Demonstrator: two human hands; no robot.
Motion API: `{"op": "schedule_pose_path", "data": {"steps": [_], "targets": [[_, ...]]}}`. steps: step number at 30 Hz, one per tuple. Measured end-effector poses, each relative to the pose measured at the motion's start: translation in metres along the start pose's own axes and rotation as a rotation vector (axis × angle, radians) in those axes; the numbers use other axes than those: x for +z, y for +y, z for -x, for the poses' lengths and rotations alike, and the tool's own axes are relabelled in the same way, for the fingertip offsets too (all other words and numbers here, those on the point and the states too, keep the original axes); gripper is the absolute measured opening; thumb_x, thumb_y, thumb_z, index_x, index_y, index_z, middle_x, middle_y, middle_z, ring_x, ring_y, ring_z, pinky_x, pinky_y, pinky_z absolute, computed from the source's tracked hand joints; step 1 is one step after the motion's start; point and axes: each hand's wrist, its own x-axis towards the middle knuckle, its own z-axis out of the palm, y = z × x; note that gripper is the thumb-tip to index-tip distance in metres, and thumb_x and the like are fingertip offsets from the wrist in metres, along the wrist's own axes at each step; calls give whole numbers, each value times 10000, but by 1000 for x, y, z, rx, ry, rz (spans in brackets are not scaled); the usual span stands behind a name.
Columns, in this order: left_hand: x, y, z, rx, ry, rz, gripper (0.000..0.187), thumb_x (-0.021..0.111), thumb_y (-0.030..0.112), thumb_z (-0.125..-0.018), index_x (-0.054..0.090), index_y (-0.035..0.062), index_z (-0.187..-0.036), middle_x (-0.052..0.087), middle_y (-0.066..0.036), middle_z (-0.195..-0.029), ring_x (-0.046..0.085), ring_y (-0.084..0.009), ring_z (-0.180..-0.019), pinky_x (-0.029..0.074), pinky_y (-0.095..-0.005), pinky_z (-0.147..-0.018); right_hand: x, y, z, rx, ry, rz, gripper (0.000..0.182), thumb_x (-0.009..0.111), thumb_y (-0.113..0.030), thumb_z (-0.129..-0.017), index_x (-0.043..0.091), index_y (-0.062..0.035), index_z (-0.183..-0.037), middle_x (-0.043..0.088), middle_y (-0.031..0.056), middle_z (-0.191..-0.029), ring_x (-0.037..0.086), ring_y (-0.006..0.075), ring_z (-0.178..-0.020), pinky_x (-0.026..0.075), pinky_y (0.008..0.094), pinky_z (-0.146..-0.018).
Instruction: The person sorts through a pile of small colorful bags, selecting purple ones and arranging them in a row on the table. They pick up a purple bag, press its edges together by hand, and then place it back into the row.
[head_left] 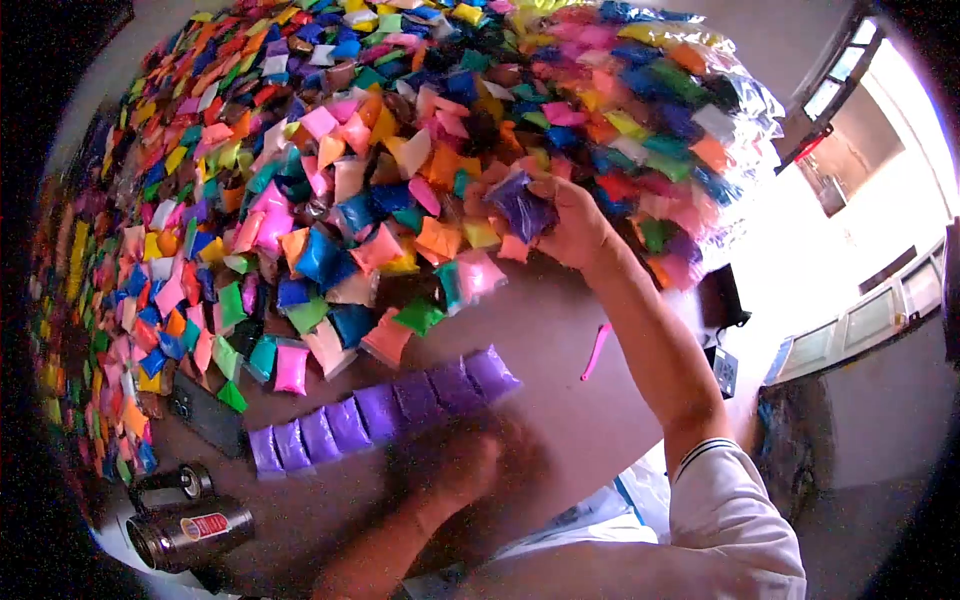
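Observation:
My right hand (pixel 575 228) is closed on the edge of a dark purple packet (pixel 522 207), lifted at the near edge of a big heap of colourful small packets (pixel 380 190). The packets look like clear plastic filled with something soft and coloured. Below the heap, a row of several purple packets (pixel 378 411) lies side by side on the brown table (pixel 570 390), slanting up to the right. My left hand (pixel 468 470) is just below the right part of this row, apart from it; its fingers are blurred and in shadow.
A dark phone-like slab (pixel 207 413) lies left of the row. A dark can with a red label (pixel 190 533) and a round dark object (pixel 190 482) are at lower left. A thin pink strip (pixel 596 352) lies right of the row. White plastic (pixel 590 520) hangs by the near edge.

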Motion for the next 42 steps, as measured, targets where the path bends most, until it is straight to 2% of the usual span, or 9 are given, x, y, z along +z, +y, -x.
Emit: {"op": "schedule_pose_path", "data": {"steps": [1,4,8,12,21,28,32,34,42], "targets": [[4,-8,3,309,127,-307,174,619,212,-850,608,52,-781,625,-170,-732,618,-366,-685,492,-454,-649,3,3,11,-32,48,32,434,498,-201,-863,493,50,-1217,539,265,-1246,558,391,-1145,516,409,-893],[-2,-15,3,379,46,-845,98,645,128,-817,608,50,-771,632,-174,-762,622,-367,-713,492,-445,-644,12,8,38,-20,19,-129,459,500,-197,-854,482,63,-1231,535,267,-1252,559,385,-1147,508,419,-908],[0,-8,2,304,33,-917,236,642,243,-848,605,20,-779,630,-172,-824,609,-367,-737,496,-414,-641,-11,28,58,-44,84,153,442,535,-93,-808,513,73,-1217,567,217,-1236,576,328,-1136,478,400,-955],[2,-4,-4,514,89,-819,274,615,206,-876,554,11,-693,565,-167,-739,567,-363,-697,460,-434,-620,5,46,92,38,217,147,434,550,-54,-810,516,64,-1226,580,190,-1225,598,284,-1090,472,375,-964],[4,3,-3,485,67,-795,255,608,183,-884,552,11,-705,551,-158,-721,548,-372,-680,452,-450,-627,14,89,151,57,90,-162,579,539,-423,-918,474,28,-1276,610,207,-1154,664,259,-915,562,330,-712],[4,9,-2,403,62,-840,305,584,235,-903,546,14,-697,563,-181,-725,560,-381,-694,444,-454,-621,49,119,186,-31,481,-116,523,542,-398,-939,464,-45,-1318,624,134,-1142,657,206,-890,531,263,-631],[1,12,0,394,52,-799,408,554,330,-923,526,12,-669,541,-185,-686,544,-383,-668,426,-456,-616,45,129,206,7,423,134,454,528,-374,-955,516,-61,-1284,630,70,-1114,624,140,-833,479,224,-590],[0,12,0,387,47,-788,468,537,384,-933,518,6,-657,522,-186,-661,535,-379,-652,414,-452,-601,55,124,212,218,568,395,383,502,-289,-971,571,6,-1206,613,62,-1147,587,141,-1005,482,323,-886],[3,12,-5,556,59,-668,293,528,295,-935,611,23,-1002,620,-208,-854,582,-426,-821,455,-468,-748,38,137,218,-135,282,118,249,606,-112,-875,634,31,-1077,582,102,-1199,528,188,-1129,391,345,-1007]]}}
